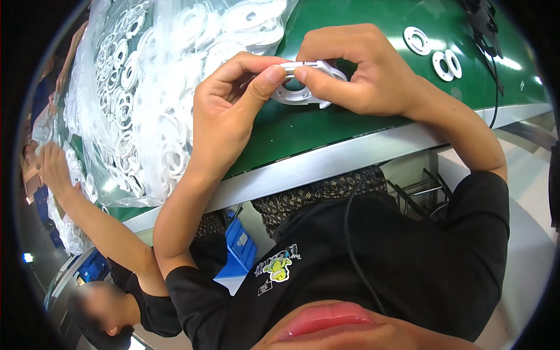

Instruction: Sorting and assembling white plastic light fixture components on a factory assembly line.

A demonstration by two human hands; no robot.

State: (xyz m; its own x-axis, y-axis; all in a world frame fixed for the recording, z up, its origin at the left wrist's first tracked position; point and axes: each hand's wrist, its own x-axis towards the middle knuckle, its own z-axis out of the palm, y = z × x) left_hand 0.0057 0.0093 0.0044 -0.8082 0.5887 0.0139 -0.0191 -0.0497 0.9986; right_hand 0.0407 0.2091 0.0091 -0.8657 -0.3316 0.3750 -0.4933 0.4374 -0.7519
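Above the green tabletop, a white plastic ring-shaped part (303, 98) is gripped at its upper edge between my two hands. My left hand (236, 96) pinches its left side with thumb and forefinger. From the other side my right hand (361, 73) closes on it, the thumb pressed against the front of the rim. The ring is tilted so its round opening faces me; green shows through the hole. Whether it is one piece or two fitted together I cannot tell. My fingers hide part of its rim.
A heap of white rings (122, 111) lies in and around clear plastic bags on the left. Several loose rings (416, 41) rest at the right rear, near a black cable (496, 87). A metal edge (350, 156) borders the table. Another person's arm (99, 219) reaches in at the left.
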